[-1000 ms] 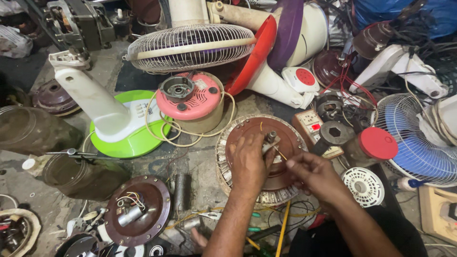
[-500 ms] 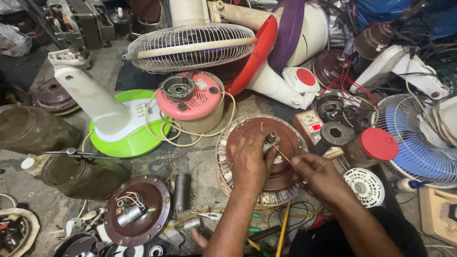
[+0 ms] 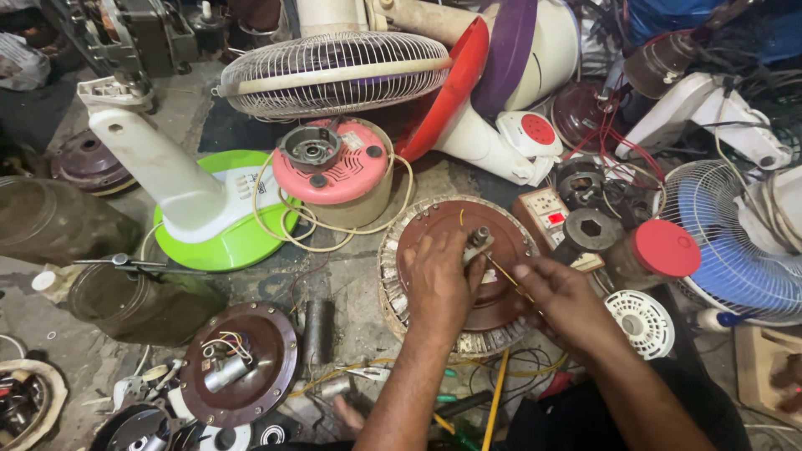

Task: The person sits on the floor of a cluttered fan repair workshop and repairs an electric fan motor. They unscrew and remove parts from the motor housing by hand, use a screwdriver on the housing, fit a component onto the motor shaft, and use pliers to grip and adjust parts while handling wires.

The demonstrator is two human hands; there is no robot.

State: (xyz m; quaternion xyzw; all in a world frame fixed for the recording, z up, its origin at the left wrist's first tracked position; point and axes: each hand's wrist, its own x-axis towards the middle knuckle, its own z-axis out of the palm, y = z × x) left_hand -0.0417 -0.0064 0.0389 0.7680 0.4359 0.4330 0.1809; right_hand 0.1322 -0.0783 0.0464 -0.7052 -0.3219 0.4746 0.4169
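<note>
Barely any shift since half a second back: right hand (image 3: 561,294) nudged slightly left toward the shaft, left hand (image 3: 440,278) same spot, clutter unchanged.

Left hand: palm down, flat on brown ceiling-fan motor (image 3: 458,274), fingers spread loosely toward metal shaft (image 3: 479,238), thumb side touching it; no closed grasp visible, more press than grip. Right hand: fingers pinched nearly closed on thin yellow wire (image 3: 499,274) running from shaft area down-right; exact contact of fingertips hard to tell.

Motor: centre of frame, slightly right, flat on floor, copper winding ring showing around brown cover.

Around it:
- pink-topped motor housing (image 3: 336,171) just upper left of motor, cream cable looped round it
- green round fan base (image 3: 224,224) with white stand (image 3: 154,163), left of centre
- white fan grille (image 3: 334,73), top centre, tilted
- red blade guard (image 3: 444,88) and purple piece (image 3: 510,50) behind, top centre-right
- red round lid (image 3: 666,248) right of motor, near right hand
- small white round vent cover (image 3: 639,324) lower right
- blue-bladed fan (image 3: 731,242) at right edge
- second brown motor cover (image 3: 241,363) with loose wires, lower left
- yellow-handled tool (image 3: 494,405) bottom centre, between forearms
</note>
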